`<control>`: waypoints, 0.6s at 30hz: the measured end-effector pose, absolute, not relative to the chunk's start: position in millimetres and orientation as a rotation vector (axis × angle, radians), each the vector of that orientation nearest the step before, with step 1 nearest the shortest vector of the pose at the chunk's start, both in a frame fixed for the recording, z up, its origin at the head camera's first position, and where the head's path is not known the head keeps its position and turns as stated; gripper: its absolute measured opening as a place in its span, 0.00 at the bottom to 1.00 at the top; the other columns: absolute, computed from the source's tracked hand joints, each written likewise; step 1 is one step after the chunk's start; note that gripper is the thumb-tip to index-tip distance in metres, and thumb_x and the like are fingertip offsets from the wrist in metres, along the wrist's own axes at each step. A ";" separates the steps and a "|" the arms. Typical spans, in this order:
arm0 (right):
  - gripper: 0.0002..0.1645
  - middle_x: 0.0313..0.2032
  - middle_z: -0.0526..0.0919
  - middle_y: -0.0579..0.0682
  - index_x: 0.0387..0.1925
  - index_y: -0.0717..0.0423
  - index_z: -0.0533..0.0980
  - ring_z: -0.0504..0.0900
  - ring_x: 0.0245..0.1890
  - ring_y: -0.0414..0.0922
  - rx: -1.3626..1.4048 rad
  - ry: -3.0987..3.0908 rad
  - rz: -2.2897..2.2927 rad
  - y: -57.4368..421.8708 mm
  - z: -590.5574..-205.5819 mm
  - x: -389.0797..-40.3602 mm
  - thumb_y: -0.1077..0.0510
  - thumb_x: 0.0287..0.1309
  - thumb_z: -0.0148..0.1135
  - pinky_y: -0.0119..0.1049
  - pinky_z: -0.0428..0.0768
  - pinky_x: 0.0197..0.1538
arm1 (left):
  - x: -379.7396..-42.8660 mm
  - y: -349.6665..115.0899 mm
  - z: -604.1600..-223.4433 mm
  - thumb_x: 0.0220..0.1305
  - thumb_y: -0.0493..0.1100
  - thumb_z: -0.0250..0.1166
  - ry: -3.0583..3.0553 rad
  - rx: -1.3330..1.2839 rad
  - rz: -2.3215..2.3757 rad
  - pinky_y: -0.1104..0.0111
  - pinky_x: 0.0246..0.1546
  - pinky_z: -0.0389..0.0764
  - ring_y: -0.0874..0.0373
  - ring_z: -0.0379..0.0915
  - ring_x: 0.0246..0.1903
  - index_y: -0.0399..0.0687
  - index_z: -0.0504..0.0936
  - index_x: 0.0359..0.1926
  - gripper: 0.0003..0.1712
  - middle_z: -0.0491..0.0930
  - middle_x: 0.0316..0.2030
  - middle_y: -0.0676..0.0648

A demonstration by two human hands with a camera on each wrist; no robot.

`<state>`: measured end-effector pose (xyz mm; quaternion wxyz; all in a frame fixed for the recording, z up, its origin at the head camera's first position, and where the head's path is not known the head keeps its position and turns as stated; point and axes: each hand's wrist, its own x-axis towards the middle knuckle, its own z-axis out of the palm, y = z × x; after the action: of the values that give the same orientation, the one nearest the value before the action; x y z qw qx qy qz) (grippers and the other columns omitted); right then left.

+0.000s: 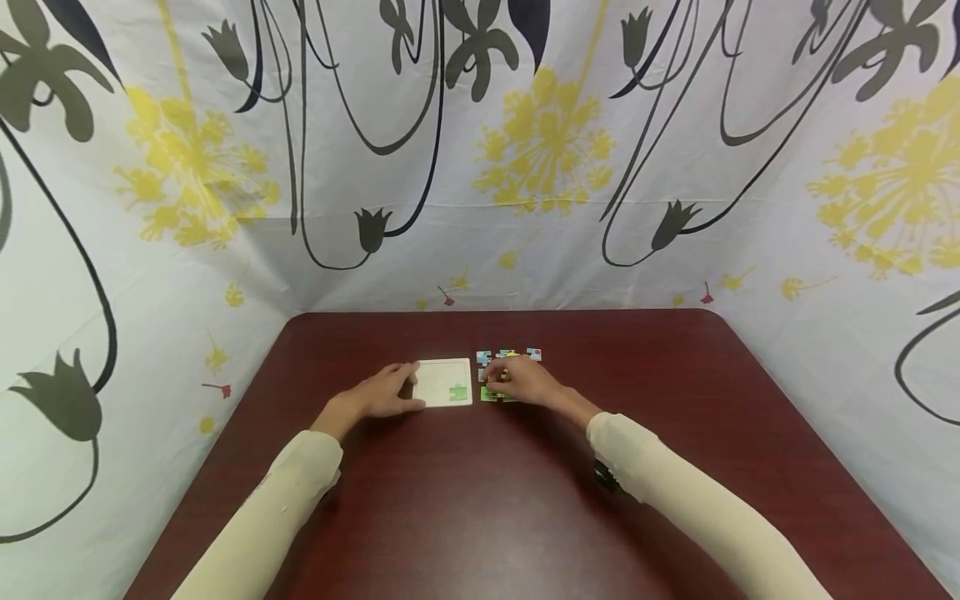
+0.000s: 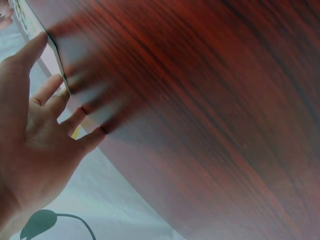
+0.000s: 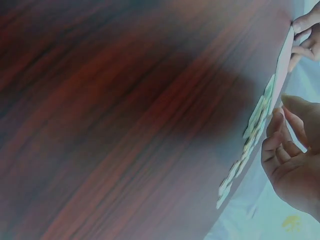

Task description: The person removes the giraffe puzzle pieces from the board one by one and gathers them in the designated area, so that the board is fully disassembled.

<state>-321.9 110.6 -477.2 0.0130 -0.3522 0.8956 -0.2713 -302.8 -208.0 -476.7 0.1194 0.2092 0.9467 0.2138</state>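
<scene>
In the head view a pale, shallow puzzle tray [image 1: 435, 375] lies on the table, with one green puzzle piece [image 1: 458, 392] in its near right corner. My left hand [image 1: 386, 392] rests at the tray's left edge, thumb and fingers spread and touching it. Just right of the tray lie several loose jigsaw pieces [image 1: 534, 354], coloured blue, green and yellow, partly covered by my right hand [image 1: 527, 379]. The thumb and index finger of that hand come together in a pinch, with a small coloured puzzle piece [image 1: 492, 376] seemingly between them; the fingertips hide most of it.
A dark red-brown wooden table [image 1: 480, 492] with rounded far corners carries everything. Around it hangs a white cloth [image 1: 337, 167] with grey and yellow flower prints. A dark band [image 1: 604, 475] shows at the right wrist.
</scene>
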 end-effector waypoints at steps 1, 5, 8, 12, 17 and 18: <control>0.11 0.41 0.89 0.49 0.49 0.58 0.86 0.81 0.30 0.36 -1.101 2.787 -0.843 106.5 -476.6 -322.0 0.60 0.68 0.69 0.31 0.75 0.33 | -302.9 -208.0 -476.7 0.70 0.59 0.68 2.765 0.612 0.626 0.43 0.68 0.66 0.40 0.54 0.76 0.44 0.64 0.75 0.42 0.65 0.71 0.38; 0.12 0.42 0.88 0.48 0.50 0.57 0.85 0.82 0.30 0.36 -1.104 2.759 -0.836 91.2 -477.7 -325.5 0.58 0.67 0.70 0.32 0.78 0.36 | -303.8 -208.9 -477.3 0.71 0.59 0.68 2.760 0.615 0.630 0.44 0.68 0.66 0.41 0.54 0.76 0.44 0.62 0.76 0.44 0.66 0.71 0.40; 0.13 0.43 0.88 0.47 0.51 0.56 0.85 0.82 0.31 0.37 -1.108 2.750 -0.809 80.8 -479.6 -328.7 0.57 0.67 0.70 0.33 0.79 0.38 | -303.1 -209.5 -476.7 0.71 0.59 0.68 2.754 0.613 0.644 0.43 0.68 0.66 0.41 0.54 0.76 0.44 0.61 0.77 0.44 0.66 0.70 0.40; 0.14 0.40 0.89 0.47 0.52 0.56 0.86 0.81 0.31 0.37 -1.167 2.746 -0.760 70.5 -478.3 -330.9 0.58 0.67 0.70 0.32 0.78 0.38 | -302.9 -209.2 -476.6 0.71 0.59 0.67 2.747 0.600 0.658 0.43 0.68 0.66 0.41 0.54 0.76 0.45 0.61 0.77 0.44 0.65 0.71 0.40; 0.18 0.43 0.86 0.52 0.55 0.55 0.85 0.84 0.42 0.45 -1.186 2.732 -0.643 62.1 -476.3 -330.7 0.56 0.66 0.71 0.38 0.81 0.47 | -305.2 -209.3 -478.7 0.70 0.60 0.67 2.759 0.605 0.639 0.42 0.67 0.66 0.40 0.55 0.76 0.45 0.62 0.76 0.44 0.65 0.71 0.38; 0.18 0.44 0.85 0.53 0.56 0.55 0.85 0.84 0.44 0.47 -1.177 2.726 -0.620 60.9 -476.6 -330.7 0.56 0.66 0.71 0.39 0.81 0.49 | -305.5 -209.5 -478.9 0.70 0.60 0.67 2.758 0.602 0.634 0.43 0.67 0.66 0.40 0.55 0.76 0.45 0.62 0.76 0.44 0.64 0.72 0.38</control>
<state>-330.7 60.9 -476.6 0.0543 -0.3876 0.8973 -0.2040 -305.5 -209.5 -478.9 0.1236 0.2065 0.9459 0.2175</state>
